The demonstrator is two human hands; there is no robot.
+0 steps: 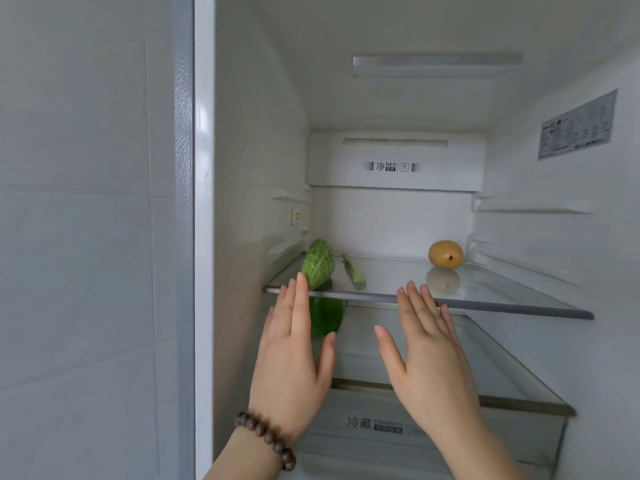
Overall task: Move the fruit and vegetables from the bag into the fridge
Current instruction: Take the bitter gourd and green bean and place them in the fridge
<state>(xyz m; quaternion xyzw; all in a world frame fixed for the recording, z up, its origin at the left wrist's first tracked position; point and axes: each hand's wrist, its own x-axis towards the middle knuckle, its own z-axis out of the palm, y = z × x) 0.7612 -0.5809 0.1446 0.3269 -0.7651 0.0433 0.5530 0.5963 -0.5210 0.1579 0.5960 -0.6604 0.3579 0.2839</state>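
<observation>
- Left hand (294, 355) and right hand (420, 351): each grip spread flat, holding nothing, raised before the fridge shelf (519, 299).
- Gourd (318, 264) just beyond left fingertips; pod (354, 274) between the grips; fruit (445, 254) beyond the right; pepper (325, 315) below.
- Likely between placements; next needs the bag, which is out of view.

Soft, even daylight — sharp focus, mild wide-angle bending at edges.

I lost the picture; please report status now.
Left hand and right hand open, empty. Bitter gourd, yellow fruit on glass shelf. Nothing blocking.
</observation>
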